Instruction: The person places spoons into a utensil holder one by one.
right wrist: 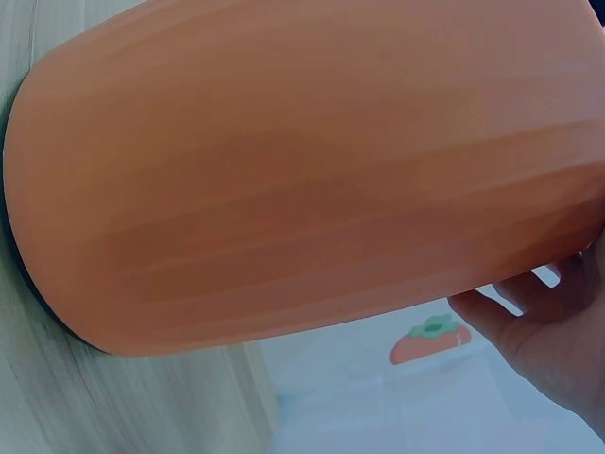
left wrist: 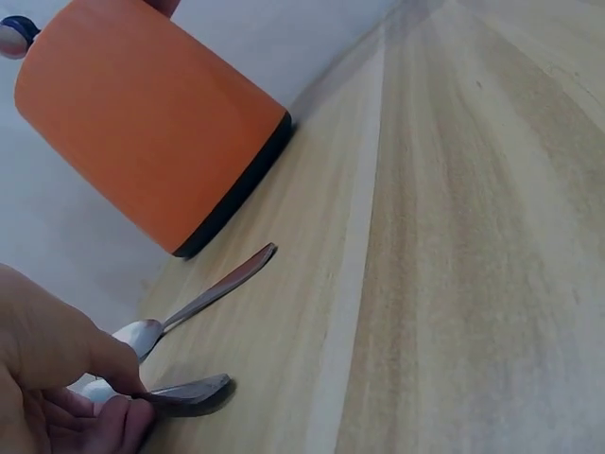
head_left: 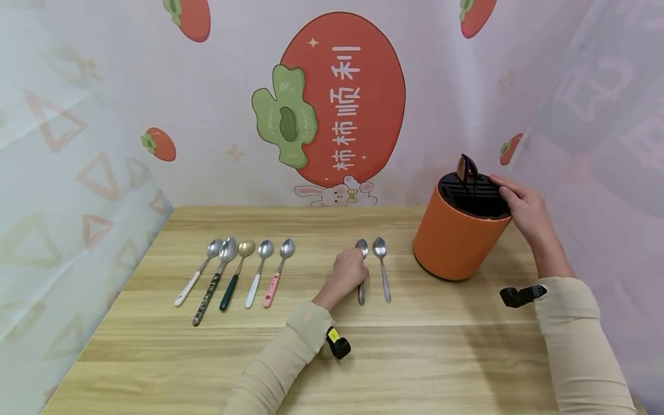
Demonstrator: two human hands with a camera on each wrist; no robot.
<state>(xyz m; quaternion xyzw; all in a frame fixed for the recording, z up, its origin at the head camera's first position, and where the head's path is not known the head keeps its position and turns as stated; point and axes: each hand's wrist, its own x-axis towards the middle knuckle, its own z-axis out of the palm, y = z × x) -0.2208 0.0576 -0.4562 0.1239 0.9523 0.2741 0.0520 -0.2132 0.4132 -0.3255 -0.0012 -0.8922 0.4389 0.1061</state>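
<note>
My left hand (head_left: pixel 349 270) pinches a metal spoon (head_left: pixel 361 295) lying on the table; in the left wrist view, thumb and fingers meet on the spoon (left wrist: pixel 194 393) partway along it. Just right of it lies a second metal spoon (head_left: pixel 384 271). At the right stands an orange utensil holder (head_left: pixel 461 242) with a black slotted top, its side filling most of the right wrist view. My right hand (head_left: pixel 530 212) grips its upper rim, the thumb over the top edge. A dark utensil (head_left: pixel 467 168) with a brown part sticks up from the slots.
On the left lie several spoons in a row: a white-handled spoon (head_left: pixel 189 288), a dark patterned one (head_left: pixel 207 300), a gold-bowled one with a green handle (head_left: pixel 229 293), another white one (head_left: pixel 253 290) and a pink one (head_left: pixel 272 289). A printed cloth (head_left: pixel 218 98) hangs behind the wooden table (head_left: pixel 404 357).
</note>
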